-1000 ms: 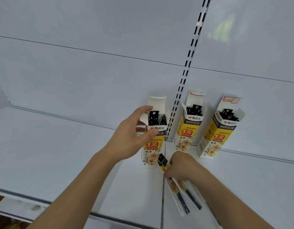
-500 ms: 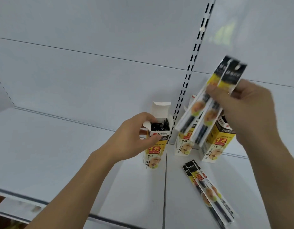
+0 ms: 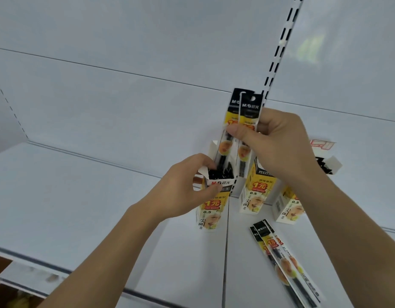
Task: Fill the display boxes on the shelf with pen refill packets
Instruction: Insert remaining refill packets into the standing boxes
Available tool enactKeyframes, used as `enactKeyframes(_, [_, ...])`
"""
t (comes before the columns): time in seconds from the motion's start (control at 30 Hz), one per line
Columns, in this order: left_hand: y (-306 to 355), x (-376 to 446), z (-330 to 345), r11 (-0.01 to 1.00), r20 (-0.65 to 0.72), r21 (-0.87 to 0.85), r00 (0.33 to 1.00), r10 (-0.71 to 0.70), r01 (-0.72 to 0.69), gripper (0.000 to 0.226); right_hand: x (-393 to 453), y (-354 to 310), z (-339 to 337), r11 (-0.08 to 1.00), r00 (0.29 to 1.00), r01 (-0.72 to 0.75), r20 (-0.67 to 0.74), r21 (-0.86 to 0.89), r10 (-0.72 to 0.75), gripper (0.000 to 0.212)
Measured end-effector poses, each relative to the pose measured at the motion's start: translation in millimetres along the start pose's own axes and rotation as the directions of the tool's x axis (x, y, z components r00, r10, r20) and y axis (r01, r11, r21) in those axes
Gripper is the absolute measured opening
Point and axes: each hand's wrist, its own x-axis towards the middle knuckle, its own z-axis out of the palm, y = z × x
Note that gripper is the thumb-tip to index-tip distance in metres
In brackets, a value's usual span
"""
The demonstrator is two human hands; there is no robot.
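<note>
Head view: the left hand (image 3: 181,192) grips the left display box (image 3: 211,205) steady on the shelf (image 3: 81,207), while the right hand (image 3: 278,147) pinches two refill packets (image 3: 241,121), lower ends entering that box. Three boxes seem well stocked, though their depths are hidden. Spare packets (image 3: 283,263) lie unloaded on the shelf.

Bright even light, soft shadows, wide-angle distortion

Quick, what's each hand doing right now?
Left hand: grips the leftmost display box.
Right hand: pinches two pen refill packets.
</note>
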Motion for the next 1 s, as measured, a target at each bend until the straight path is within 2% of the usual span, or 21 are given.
enactKeyframes(0.07, [0.3, -0.3, 0.9, 1.000, -0.002, -0.006, 1.000, 0.007, -0.007, 0.030, 2.0, 8.4, 3.4, 0.999, 0.998, -0.021, 0.059, -0.032, 0.023, 0.002])
enactKeyframes(0.2, [1.2, 0.0, 3.9, 1.000, -0.007, 0.008, 1.000, 0.024, -0.024, 0.035, 5.5, 31.2, 10.8, 0.950, 0.979, -0.009, 0.192, -0.313, 0.072, 0.043])
enactKeyframes(0.27, [0.3, 0.3, 3.9, 1.000, -0.015, 0.010, 1.000, 0.012, -0.012, 0.036, 5.2, 33.5, 9.5, 0.931, 0.971, 0.036, 0.235, -0.363, 0.054, 0.036])
enactKeyframes(0.33, [0.5, 0.9, 3.9, 1.000, -0.013, -0.004, 1.000, -0.002, 0.002, 0.036, 5.1, 28.1, 3.4, 0.959, 0.985, 0.062, 0.175, -0.277, -0.013, 0.007])
enactKeyframes(0.4, [1.2, 1.1, 4.6, 1.000, -0.012, -0.003, 1.000, 0.005, -0.005, 0.035, 8.9, 20.4, -1.3, 0.961, 0.985, 0.123, 0.148, -0.247, -0.088, 0.025])
enactKeyframes(0.43, [1.6, 1.1, 5.0, 1.000, -0.011, 0.003, 1.000, 0.009, -0.009, 0.035, 12.5, 19.1, -1.0, 0.937, 0.977, 0.173, 0.176, -0.303, -0.124, 0.027])
enactKeyframes(0.53, [2.9, 0.7, 5.8, 1.000, -0.011, -0.002, 1.000, 0.007, -0.007, 0.037, 19.7, 17.9, 6.9, 0.812, 0.933, 0.334, 0.289, -0.478, -0.214, 0.009])
enactKeyframes(0.73, [1.7, -1.6, 2.8, 0.998, -0.027, -0.057, 0.999, -0.034, 0.032, 0.043, 9.7, 32.7, 9.2, 0.660, 0.814, 0.575, 0.416, -0.484, -0.404, 0.012])
enactKeyframes(0.9, [3.8, -3.8, 6.2, 0.997, -0.042, -0.067, 0.998, -0.044, 0.041, 0.051, 14.2, 30.3, 10.6, 0.665, 0.821, 0.504, 0.546, -0.551, -0.169, 0.023])
enactKeyframes(1.0, [4.1, -3.4, 6.4, 0.997, -0.056, -0.068, 0.998, -0.041, 0.038, 0.054, 16.1, 24.8, 12.3, 0.714, 0.812, 0.472, 0.571, -0.517, -0.124, 0.024])
